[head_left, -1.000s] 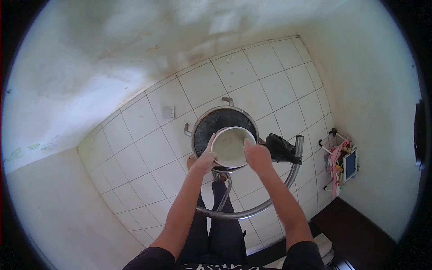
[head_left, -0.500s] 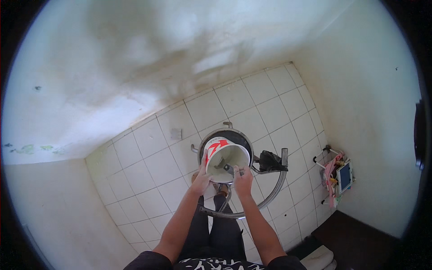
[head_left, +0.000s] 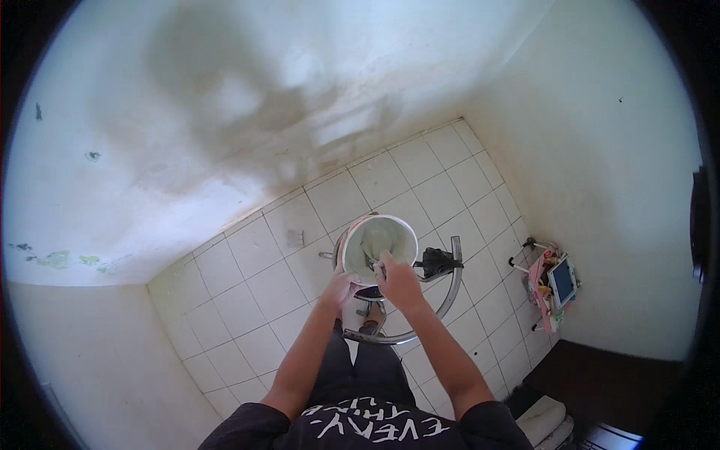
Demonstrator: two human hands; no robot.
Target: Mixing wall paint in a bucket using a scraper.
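Note:
A white bucket [head_left: 405, 238] with some red on its outside is tipped toward me over a round metal-framed stool [head_left: 452, 292]. Its rim is held on the near left side by my left hand [head_left: 341, 288], whose fingers go behind the wall. My right hand [head_left: 397, 280] reaches over the near rim into the bucket, closed on a scraper [head_left: 371, 262]. Most of that tool is hidden by the hand and the bucket. Pale, pasty material [head_left: 377, 238] coats the inside. Whitish smears show on my left hand.
A black plastic bag [head_left: 438, 261] hangs on the stool's frame. A small grey-white square piece [head_left: 295, 238] lies on the tiled floor [head_left: 247, 277]. To the right, a pink rack with a framed panel [head_left: 562, 282] stands by the wall. The stained wall [head_left: 247, 112] rises ahead.
The bucket has tipped further toward me, and its red marking has turned mostly out of sight. My right hand has moved deeper inside with the scraper. The view has shifted slightly.

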